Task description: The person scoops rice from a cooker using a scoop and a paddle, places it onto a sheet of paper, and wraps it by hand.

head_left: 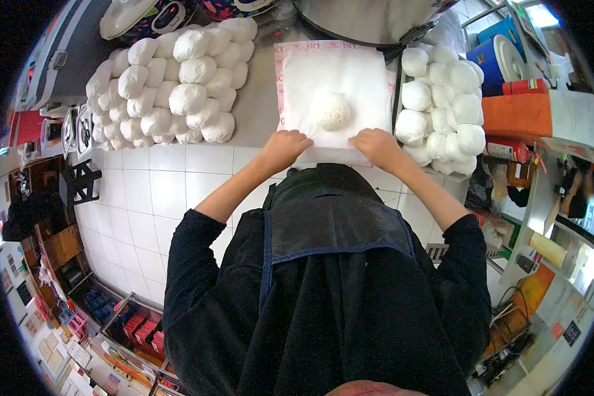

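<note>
A rounded mound of white rice (333,111) lies on a stack of white wrapping paper (310,69), whose border shows red "RICE" lettering. My left hand (285,150) is closed, its fingers pinching the near edge of the top sheet at the left. At the right end of that same edge, my right hand (379,149) grips the sheet between thumb and fingers. The near edge is lifted a little towards me. The mound sits between and just beyond both hands, touched by neither.
Wrapped white bundles (198,70) are piled high left of the paper. Another pile of bundles (442,109) stands to the right. A large round metal vessel (369,20) sits behind the paper. The steel counter (261,92) ends just before my body, above a tiled floor (145,178).
</note>
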`<state>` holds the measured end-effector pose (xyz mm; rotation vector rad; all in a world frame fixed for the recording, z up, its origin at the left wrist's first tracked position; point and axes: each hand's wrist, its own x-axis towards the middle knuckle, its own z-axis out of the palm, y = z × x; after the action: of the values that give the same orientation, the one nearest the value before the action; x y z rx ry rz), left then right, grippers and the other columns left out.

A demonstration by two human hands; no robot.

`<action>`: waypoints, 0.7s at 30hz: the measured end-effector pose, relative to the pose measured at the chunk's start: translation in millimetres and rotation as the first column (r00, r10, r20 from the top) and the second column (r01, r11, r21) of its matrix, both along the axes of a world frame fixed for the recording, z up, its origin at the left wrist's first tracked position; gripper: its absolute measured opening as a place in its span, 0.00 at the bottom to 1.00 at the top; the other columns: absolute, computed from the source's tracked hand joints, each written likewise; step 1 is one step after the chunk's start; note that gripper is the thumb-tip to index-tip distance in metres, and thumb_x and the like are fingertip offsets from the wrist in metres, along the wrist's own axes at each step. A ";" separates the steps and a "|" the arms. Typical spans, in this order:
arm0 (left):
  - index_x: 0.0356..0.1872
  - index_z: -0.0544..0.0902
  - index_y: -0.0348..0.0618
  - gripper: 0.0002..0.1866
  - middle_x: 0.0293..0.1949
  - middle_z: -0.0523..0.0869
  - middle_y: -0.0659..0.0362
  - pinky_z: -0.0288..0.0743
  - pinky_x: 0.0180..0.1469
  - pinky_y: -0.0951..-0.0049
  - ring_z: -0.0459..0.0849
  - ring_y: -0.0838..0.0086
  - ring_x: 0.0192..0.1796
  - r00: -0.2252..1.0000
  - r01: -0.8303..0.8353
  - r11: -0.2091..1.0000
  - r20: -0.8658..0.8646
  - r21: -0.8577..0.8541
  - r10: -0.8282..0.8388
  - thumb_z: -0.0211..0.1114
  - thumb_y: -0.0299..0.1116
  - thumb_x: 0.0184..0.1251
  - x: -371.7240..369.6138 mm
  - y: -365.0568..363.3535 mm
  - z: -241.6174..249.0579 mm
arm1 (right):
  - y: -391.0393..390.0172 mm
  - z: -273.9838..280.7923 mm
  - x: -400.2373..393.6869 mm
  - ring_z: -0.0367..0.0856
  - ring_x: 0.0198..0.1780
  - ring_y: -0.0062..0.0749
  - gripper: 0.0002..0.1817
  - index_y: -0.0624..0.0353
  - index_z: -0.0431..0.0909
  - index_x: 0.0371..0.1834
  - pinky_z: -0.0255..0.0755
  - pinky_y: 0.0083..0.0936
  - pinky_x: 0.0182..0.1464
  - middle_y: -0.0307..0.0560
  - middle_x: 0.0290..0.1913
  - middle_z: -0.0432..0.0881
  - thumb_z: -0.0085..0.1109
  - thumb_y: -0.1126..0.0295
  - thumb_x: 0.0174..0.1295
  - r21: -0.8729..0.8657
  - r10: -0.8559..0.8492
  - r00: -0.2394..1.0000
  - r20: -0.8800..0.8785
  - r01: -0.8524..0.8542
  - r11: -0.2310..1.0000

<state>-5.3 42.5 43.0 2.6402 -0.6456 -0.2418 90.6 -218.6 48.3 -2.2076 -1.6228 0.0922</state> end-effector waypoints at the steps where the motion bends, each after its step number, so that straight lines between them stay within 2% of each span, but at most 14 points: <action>1: 0.41 0.79 0.47 0.12 0.38 0.83 0.56 0.73 0.42 0.59 0.80 0.62 0.42 1.000 0.001 1.000 -0.001 -0.001 -0.001 0.56 0.26 0.54 -2.8 3.3 -4.0 | -5.2 -6.8 -0.7 0.78 0.32 0.42 0.10 0.53 0.81 0.35 0.73 0.34 0.35 0.48 0.27 0.79 0.57 0.62 0.54 -0.001 -0.001 1.000 -0.001 0.001 1.000; 3: 0.41 0.78 0.45 0.14 0.41 0.82 0.57 0.73 0.45 0.61 0.79 0.62 0.46 0.982 -0.111 0.994 -0.156 -0.017 0.107 0.55 0.23 0.52 -8.9 4.2 15.1 | -3.1 8.7 -7.1 0.79 0.32 0.43 0.10 0.55 0.81 0.32 0.73 0.34 0.35 0.50 0.27 0.81 0.58 0.61 0.53 -0.053 -0.059 0.971 -0.233 0.048 0.997; 4: 0.41 0.78 0.45 0.14 0.41 0.82 0.57 0.73 0.45 0.61 0.79 0.62 0.46 0.982 -0.111 0.994 -0.157 -0.018 0.107 0.55 0.23 0.52 -10.2 0.8 20.2 | 0.9 18.5 -2.7 0.79 0.32 0.43 0.10 0.55 0.81 0.32 0.73 0.34 0.35 0.50 0.27 0.81 0.58 0.61 0.53 -0.054 -0.060 0.970 -0.234 0.048 0.997; 5: 0.43 0.78 0.45 0.16 0.43 0.81 0.58 0.72 0.46 0.62 0.79 0.63 0.47 0.958 -0.172 0.980 0.214 -0.101 0.191 0.55 0.24 0.51 -10.3 -5.2 24.5 | 8.7 34.9 5.4 0.79 0.32 0.44 0.11 0.56 0.81 0.31 0.73 0.35 0.36 0.52 0.28 0.81 0.57 0.61 0.54 -0.187 -0.181 0.907 -0.380 0.117 0.975; 6: 0.46 0.78 0.45 0.18 0.45 0.80 0.59 0.72 0.47 0.63 0.79 0.63 0.48 0.789 -0.199 0.959 0.547 -0.202 0.278 0.55 0.24 0.51 -11.9 -10.3 27.3 | 13.9 42.4 13.4 0.80 0.32 0.44 0.11 0.57 0.81 0.29 0.72 0.36 0.36 0.53 0.28 0.81 0.56 0.62 0.54 -0.325 -0.311 0.810 -0.497 0.158 0.932; 8: 0.57 0.71 0.44 0.25 0.59 0.72 0.56 0.59 0.64 0.59 0.66 0.62 0.65 0.843 0.201 0.949 0.537 -0.245 -0.040 0.56 0.27 0.53 -27.4 -24.0 -12.9 | 17.5 33.3 37.5 0.80 0.32 0.46 0.12 0.58 0.81 0.28 0.72 0.37 0.37 0.55 0.28 0.81 0.55 0.61 0.55 -0.314 -0.292 0.795 -0.532 0.136 0.940; 9: 0.60 0.68 0.44 0.28 0.62 0.68 0.55 0.55 0.67 0.58 0.60 0.62 0.68 0.879 0.163 0.979 0.469 -0.119 -0.089 0.57 0.31 0.54 -27.4 -38.9 -14.3 | 20.0 25.2 51.1 0.79 0.32 0.48 0.13 0.60 0.80 0.26 0.72 0.39 0.38 0.56 0.27 0.80 0.54 0.61 0.56 -0.305 -0.275 0.774 -0.570 0.112 0.946; 10: 0.64 0.65 0.44 0.31 0.66 0.63 0.53 0.50 0.69 0.56 0.55 0.62 0.71 0.911 0.132 0.991 0.393 0.012 -0.126 0.58 0.35 0.55 -24.9 -52.7 -15.9 | 25.7 15.9 66.1 0.79 0.32 0.48 0.13 0.60 0.80 0.26 0.72 0.39 0.38 0.56 0.27 0.80 0.54 0.61 0.56 -0.303 -0.271 0.777 -0.568 0.109 0.947; 11: 0.64 0.65 0.44 0.31 0.66 0.63 0.53 0.50 0.69 0.56 0.55 0.62 0.71 0.910 0.129 0.992 0.396 0.014 -0.124 0.58 0.35 0.55 -21.0 -60.0 -21.4 | 31.5 2.9 82.7 0.79 0.32 0.46 0.11 0.60 0.79 0.29 0.71 0.36 0.38 0.54 0.27 0.80 0.54 0.63 0.56 -0.351 -0.308 0.836 -0.454 0.150 0.924; 12: 0.65 0.63 0.44 0.34 0.68 0.60 0.53 0.48 0.69 0.55 0.53 0.62 0.72 0.947 -0.006 0.999 0.321 -0.041 0.019 0.59 0.38 0.56 -15.3 -65.8 -27.8 | 36.9 -7.4 99.6 0.78 0.32 0.45 0.10 0.59 0.79 0.32 0.71 0.34 0.38 0.52 0.27 0.79 0.55 0.64 0.56 -0.392 -0.339 0.881 -0.331 0.198 0.898; 13: 0.66 0.60 0.43 0.36 0.69 0.57 0.53 0.46 0.70 0.53 0.50 0.63 0.73 0.959 -0.143 0.986 0.235 -0.086 0.159 0.60 0.42 0.56 -11.5 -68.6 -31.1 | 48.7 -15.4 112.3 0.78 0.36 0.44 0.11 0.58 0.78 0.35 0.71 0.34 0.41 0.52 0.31 0.79 0.57 0.64 0.54 -0.189 -0.337 0.919 -0.204 0.300 0.935; 14: 0.66 0.60 0.43 0.36 0.69 0.57 0.53 0.46 0.70 0.53 0.50 0.63 0.73 0.959 -0.142 0.986 0.235 -0.087 0.159 0.60 0.42 0.56 -10.3 -69.0 -30.3 | 62.0 -22.5 120.5 0.77 0.40 0.43 0.12 0.57 0.77 0.37 0.70 0.33 0.44 0.51 0.35 0.78 0.59 0.63 0.52 0.031 -0.357 0.931 -0.075 0.360 0.932; 17: 0.67 0.59 0.44 0.38 0.70 0.55 0.55 0.45 0.69 0.51 0.49 0.65 0.73 0.963 -0.132 0.988 0.228 -0.077 0.146 0.62 0.45 0.55 -7.3 -68.8 -24.3 | 82.5 -30.8 137.1 0.76 0.44 0.46 0.19 0.56 0.74 0.40 0.70 0.36 0.48 0.54 0.36 0.77 0.64 0.60 0.47 0.099 -0.288 0.957 0.024 0.285 0.953; 21: 0.66 0.61 0.45 0.34 0.67 0.61 0.56 0.45 0.69 0.51 0.54 0.65 0.71 0.947 -0.141 0.989 0.287 -0.039 0.146 0.60 0.43 0.58 -3.9 -65.0 -19.3 | 95.1 -17.1 150.0 0.77 0.40 0.42 0.16 0.57 0.76 0.34 0.70 0.32 0.42 0.50 0.36 0.79 0.67 0.63 0.44 -0.130 -0.315 0.948 -0.039 0.308 0.942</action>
<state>-9.1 -22.6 23.8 2.7142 -0.5363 0.1973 240.6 -123.4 31.3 -2.5017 -1.2466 0.1702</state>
